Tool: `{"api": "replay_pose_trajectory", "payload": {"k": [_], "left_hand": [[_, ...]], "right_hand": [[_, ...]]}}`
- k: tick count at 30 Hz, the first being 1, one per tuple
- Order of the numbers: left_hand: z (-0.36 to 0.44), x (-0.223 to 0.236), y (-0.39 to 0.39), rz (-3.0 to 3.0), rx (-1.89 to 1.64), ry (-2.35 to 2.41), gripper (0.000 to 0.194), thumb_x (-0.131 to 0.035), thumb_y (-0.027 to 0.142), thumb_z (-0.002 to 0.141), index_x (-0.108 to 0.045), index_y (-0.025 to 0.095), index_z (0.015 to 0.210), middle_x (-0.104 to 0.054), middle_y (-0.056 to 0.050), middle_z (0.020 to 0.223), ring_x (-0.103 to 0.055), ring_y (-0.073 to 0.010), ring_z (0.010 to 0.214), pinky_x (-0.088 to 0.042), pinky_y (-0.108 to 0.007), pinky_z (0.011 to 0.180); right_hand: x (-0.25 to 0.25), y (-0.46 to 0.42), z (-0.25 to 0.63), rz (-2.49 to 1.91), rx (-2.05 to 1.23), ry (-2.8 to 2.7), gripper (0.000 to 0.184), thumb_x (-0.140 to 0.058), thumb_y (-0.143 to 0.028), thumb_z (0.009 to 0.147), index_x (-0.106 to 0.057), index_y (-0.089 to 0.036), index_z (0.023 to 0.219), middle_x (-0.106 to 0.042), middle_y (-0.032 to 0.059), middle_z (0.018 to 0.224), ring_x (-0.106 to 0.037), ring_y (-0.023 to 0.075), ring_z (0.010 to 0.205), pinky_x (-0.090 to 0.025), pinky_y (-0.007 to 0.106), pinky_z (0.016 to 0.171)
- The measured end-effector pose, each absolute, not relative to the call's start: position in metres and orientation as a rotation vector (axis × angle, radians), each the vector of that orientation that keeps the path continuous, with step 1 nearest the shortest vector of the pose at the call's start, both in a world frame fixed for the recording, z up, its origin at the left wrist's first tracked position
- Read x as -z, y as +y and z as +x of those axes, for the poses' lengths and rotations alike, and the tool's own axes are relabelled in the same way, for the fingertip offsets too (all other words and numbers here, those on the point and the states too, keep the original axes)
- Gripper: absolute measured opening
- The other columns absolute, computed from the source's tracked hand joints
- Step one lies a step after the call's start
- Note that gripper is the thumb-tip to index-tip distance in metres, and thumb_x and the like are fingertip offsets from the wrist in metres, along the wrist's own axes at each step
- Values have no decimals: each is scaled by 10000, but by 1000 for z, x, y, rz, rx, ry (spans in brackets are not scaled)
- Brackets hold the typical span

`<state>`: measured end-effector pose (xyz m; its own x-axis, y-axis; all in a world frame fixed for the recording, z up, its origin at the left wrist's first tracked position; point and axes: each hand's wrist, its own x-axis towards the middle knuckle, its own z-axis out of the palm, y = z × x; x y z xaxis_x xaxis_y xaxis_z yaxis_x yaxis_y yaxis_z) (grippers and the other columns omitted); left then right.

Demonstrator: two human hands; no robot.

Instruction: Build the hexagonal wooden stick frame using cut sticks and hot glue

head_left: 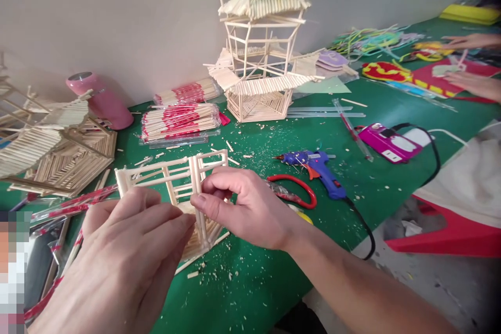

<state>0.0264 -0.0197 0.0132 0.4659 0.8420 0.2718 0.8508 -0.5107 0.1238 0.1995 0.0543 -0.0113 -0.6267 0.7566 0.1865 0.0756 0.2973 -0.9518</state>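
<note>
A small open frame of wooden sticks [158, 175] stands on the green table before me, with rails between its upright posts and a woven stick base partly hidden by my hands. My right hand [245, 209] pinches one of the near upright posts between thumb and fingers. My left hand [133, 245] is closed, its fingertips against the lower part of the same post; what they grip is hidden behind the fingers. Right of the frame lie a blue glue gun [313, 162] and a red-handled tool [309, 193].
A tall stick tower [262, 83] topped with folded paper stands at the back. Bundled sticks [180, 122], a pink bottle [102, 99] and another stick model [74, 151] are leftward. A purple box [391, 141] with a cord lies right. Another person's hands [475, 83] work at far right.
</note>
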Motion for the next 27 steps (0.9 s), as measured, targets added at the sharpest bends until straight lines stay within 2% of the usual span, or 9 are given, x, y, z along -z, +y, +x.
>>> {"api": "replay_pose_trajectory", "payload": {"k": [5,11,14,17,20,24,27], "left_hand": [[22,-13,-32,-2631,404,-1648,196,-393,207,886,-567,245,804,-654,-12,750,-469,-238,797,-304,-373,657],[17,-17,-47,-2656,378,-1880,271,-385,191,883,-442,209,619,-658,-9,791,-472,-212,784,-323,-362,686],[16,-19,-51,-2654,409,-1928,291,-370,184,885,-408,200,597,-663,-5,787,-475,-195,757,-335,-342,670],[16,-20,-54,-2634,369,-1943,304,-353,174,883,-415,192,586,-664,-7,778,-483,-187,740,-348,-337,666],[16,-21,-54,-2610,335,-1975,303,-354,197,883,-484,192,609,-642,-18,729,-484,-185,699,-361,-328,629],[16,-19,-52,-2589,375,-1965,314,-342,187,875,-553,198,642,-584,-9,602,-474,-176,620,-367,-303,563],[16,-18,-54,-2645,451,-1926,304,-333,163,866,-558,191,664,-583,-10,606,-480,-173,623,-386,-297,555]], "right_hand": [[9,52,193,-672,-1269,-2015,227,-561,-206,833,-525,-147,617,-467,-38,637,-447,66,601,-361,171,547],[1,46,184,-672,-1162,-2170,224,-546,-239,851,-549,-143,649,-469,-25,667,-451,86,637,-358,212,587],[-1,44,180,-681,-1129,-2216,238,-534,-257,858,-545,-147,647,-458,-24,670,-445,90,630,-351,228,588],[-1,41,177,-680,-1131,-2207,261,-531,-253,859,-516,-152,619,-449,-26,662,-446,90,637,-350,224,586],[-1,38,175,-669,-1121,-2201,274,-525,-238,860,-494,-154,601,-448,-25,653,-444,91,641,-346,222,584],[0,35,173,-650,-1067,-2203,252,-532,-225,853,-510,-154,612,-446,-24,640,-439,95,628,-343,223,579],[-1,34,172,-643,-1061,-2182,230,-533,-213,851,-518,-152,629,-447,-23,642,-436,92,627,-350,208,569]]}}
